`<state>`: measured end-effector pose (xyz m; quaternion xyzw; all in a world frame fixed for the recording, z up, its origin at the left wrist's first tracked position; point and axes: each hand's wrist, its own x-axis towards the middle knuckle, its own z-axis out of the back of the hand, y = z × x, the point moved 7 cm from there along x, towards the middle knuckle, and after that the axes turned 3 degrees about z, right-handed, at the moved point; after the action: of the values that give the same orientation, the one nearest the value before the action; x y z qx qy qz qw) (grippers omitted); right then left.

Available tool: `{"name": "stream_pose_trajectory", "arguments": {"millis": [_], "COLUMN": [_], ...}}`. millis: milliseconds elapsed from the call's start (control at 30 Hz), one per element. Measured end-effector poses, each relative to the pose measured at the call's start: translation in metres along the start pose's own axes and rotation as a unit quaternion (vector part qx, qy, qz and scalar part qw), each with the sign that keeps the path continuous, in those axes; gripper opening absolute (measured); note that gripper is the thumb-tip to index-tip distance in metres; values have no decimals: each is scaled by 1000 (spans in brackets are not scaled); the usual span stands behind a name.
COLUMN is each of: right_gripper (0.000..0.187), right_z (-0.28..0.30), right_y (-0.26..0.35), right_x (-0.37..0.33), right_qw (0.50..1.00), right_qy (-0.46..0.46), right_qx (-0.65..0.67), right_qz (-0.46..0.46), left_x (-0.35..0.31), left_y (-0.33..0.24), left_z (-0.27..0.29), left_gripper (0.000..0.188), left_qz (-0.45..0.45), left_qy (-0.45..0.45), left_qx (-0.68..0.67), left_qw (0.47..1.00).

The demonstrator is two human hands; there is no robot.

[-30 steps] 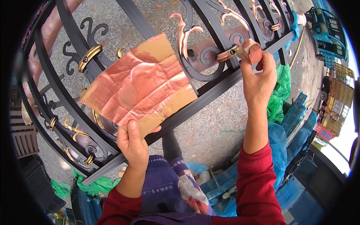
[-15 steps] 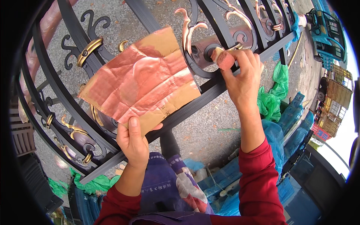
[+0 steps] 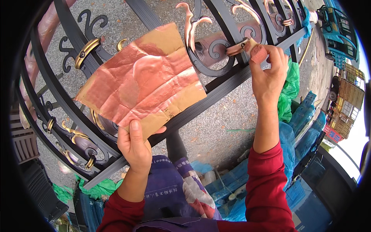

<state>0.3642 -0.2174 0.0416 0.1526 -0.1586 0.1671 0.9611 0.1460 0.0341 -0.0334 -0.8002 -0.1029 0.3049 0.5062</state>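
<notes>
Hand, right (image 3: 268, 75), pinches a reddish sponge (image 3: 259, 53) at the end of a copper-coloured band (image 3: 235, 49) on a black metal railing (image 3: 228, 87). Hand, left (image 3: 136, 149), grips a copper-smeared cardboard sheet (image 3: 148, 79) over the railing; dark handwriting (image 3: 174, 115) marks its lower edge. Pale lettering crosses the purple apron (image 3: 164, 179) below.

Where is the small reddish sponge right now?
In the head view, above and right of centre: the reddish sponge is pinched in the right hand, close beside the copper-coloured collar on a black metal bar.
</notes>
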Motion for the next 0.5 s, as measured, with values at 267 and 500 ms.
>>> {"name": "stream_pose_trajectory", "arguments": {"millis": [267, 500], "right_gripper": [29, 26], "right_z": [-10, 7], "right_y": [19, -13], "right_x": [-7, 1], "right_qw": [994, 991], "right_qy": [42, 1], "right_qx": [40, 133], "right_qz": [90, -20], "left_x": [0, -1], "left_y": [-1, 0], "left_z": [-4, 0], "left_gripper": [24, 22], "left_qz": [-9, -4], "left_qy": [-2, -15], "left_qx": [18, 16], "left_qw": [1000, 1000]}}
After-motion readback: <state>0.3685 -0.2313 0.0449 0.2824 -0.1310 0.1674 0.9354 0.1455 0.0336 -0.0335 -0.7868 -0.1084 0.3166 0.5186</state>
